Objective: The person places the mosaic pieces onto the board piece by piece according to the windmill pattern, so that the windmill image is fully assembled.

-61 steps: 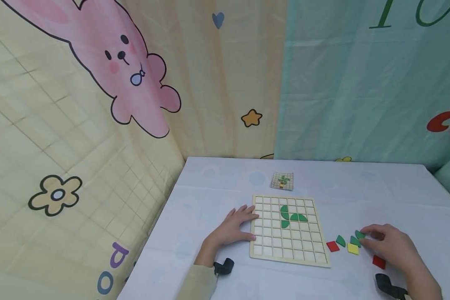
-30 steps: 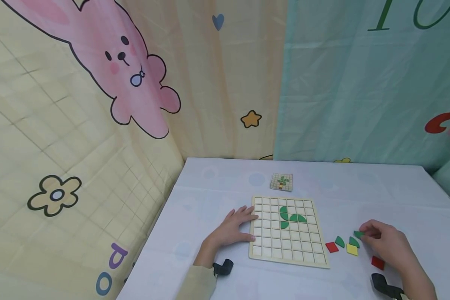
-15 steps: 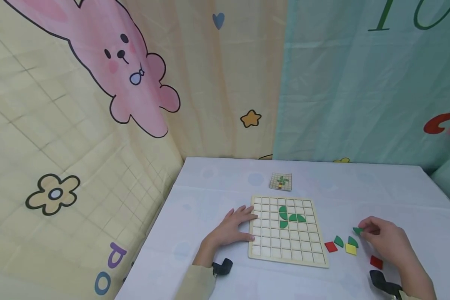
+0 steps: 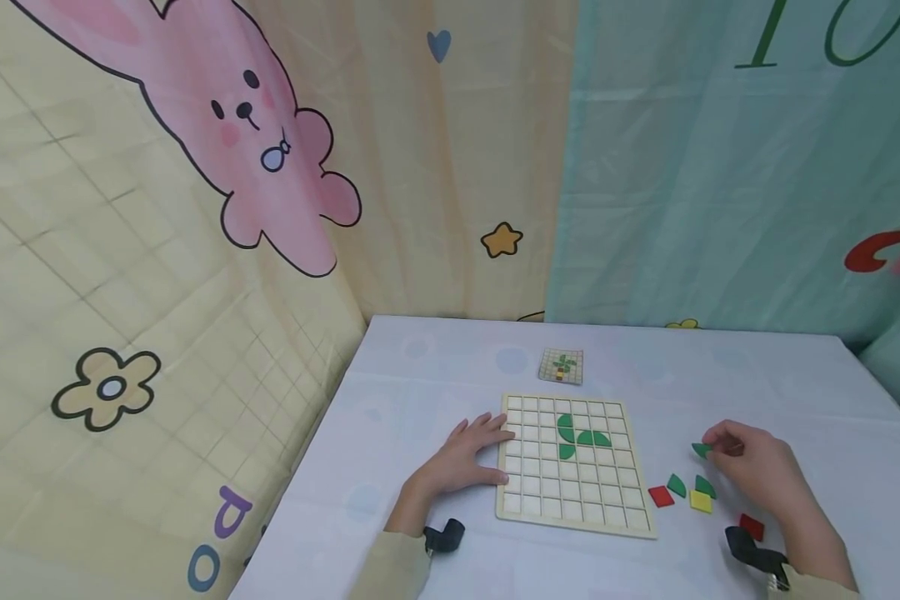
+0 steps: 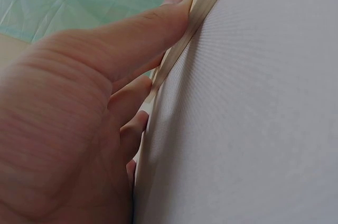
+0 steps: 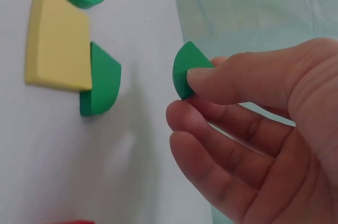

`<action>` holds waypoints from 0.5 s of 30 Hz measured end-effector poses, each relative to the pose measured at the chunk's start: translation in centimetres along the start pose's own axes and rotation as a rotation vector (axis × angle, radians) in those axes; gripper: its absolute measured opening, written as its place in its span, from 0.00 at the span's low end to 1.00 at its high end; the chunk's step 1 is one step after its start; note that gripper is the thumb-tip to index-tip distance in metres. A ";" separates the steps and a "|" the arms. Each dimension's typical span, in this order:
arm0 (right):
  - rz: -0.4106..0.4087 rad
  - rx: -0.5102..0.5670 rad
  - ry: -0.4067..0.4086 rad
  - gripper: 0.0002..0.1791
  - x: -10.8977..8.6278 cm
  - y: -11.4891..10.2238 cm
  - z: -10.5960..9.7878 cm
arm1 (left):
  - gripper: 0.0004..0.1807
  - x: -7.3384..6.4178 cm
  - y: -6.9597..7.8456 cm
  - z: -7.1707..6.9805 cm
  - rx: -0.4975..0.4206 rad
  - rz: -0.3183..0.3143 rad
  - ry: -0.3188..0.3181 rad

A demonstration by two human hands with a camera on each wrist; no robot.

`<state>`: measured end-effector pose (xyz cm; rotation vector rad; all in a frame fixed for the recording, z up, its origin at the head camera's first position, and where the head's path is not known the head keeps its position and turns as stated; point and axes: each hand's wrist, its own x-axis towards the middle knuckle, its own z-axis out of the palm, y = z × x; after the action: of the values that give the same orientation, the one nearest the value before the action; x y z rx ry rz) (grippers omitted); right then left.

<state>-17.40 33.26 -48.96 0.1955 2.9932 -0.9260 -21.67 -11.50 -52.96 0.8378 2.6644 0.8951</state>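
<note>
Closest to you, a red tile (image 4: 752, 527) lies flat by your right wrist, and just past it a smooth, thick yellow tile (image 4: 701, 502) touches one loose green wedge (image 4: 705, 486); a second loose wedge (image 4: 677, 485) and another red tile (image 4: 662, 497) lie left of them. Your right hand (image 4: 757, 467) has carried a green piece (image 6: 182, 71) up and away from that group, toward the far side and a little nearer the board, pinching it between thumb and fingers. That leaves two green ones loose on the cloth (image 4: 360, 467) against five on the board, so the green part of the work looks more than half laid. The piece is a glossy quarter-round, two straight edges and one curved. Your left hand (image 4: 468, 454) is well apart from the right, fingers spread, touching the board's left edge; how firmly it presses, you can't really tell from the dim wrist view. The board (image 4: 525, 471) is pale, wood-like, and ruled into squares. Beyond it lies a small gridded card (image 4: 560, 357) showing a green figure, then the softly creased curtain (image 4: 630, 167).
</note>
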 end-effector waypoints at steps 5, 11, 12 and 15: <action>-0.020 0.009 0.005 0.11 0.2 -0.8 0.3 | 0.40 0.1 -0.2 0.0 0.005 -0.008 -0.006; -0.066 0.029 0.029 0.10 0.5 -1.9 0.7 | 0.40 0.3 -0.4 0.2 0.023 -0.012 -0.008; -0.075 0.033 0.033 0.10 0.5 -2.1 0.8 | 0.40 0.3 -0.4 0.2 0.021 -0.010 -0.006; -0.101 0.039 0.037 0.09 0.7 -2.8 1.0 | 0.40 0.3 -0.4 0.2 0.011 -0.002 -0.003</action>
<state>-18.46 30.45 -48.20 0.0624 3.0453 -1.0015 -22.00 -11.51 -53.38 0.8377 2.6697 0.8792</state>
